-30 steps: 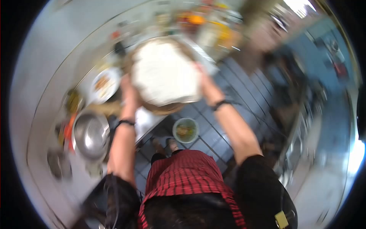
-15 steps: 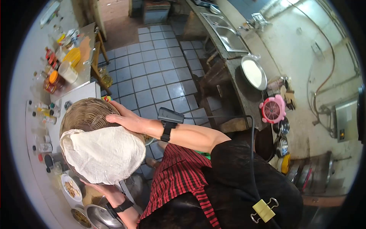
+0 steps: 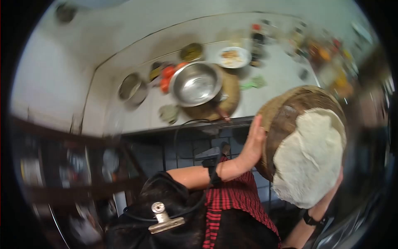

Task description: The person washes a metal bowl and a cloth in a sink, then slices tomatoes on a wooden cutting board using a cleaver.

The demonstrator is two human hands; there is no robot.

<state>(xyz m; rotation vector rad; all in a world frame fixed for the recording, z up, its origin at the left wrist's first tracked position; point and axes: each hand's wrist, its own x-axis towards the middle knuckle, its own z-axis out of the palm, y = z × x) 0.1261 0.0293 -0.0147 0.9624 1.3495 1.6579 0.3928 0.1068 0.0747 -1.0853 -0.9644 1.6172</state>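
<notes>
My left hand and right hand clamped the basket from opposite sides — too steep a tilt could have slid the cloth off.

Basket: woven fibre, rough, matt.
Cloth: textile, wrinkled, matt.
Bowl: metal, smooth, glossy.
Board: wood, matt.
Clip: metal, glossy.
Apron: fabric, matt.
Counter: smooth, exact material unclear.

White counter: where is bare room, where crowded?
Bare counter shows between the green item and the dark blurred object, and narrowly between the pot and the pale lump. It's crowded around the steel bowl: board beneath, tomatoes and plate near.
</notes>
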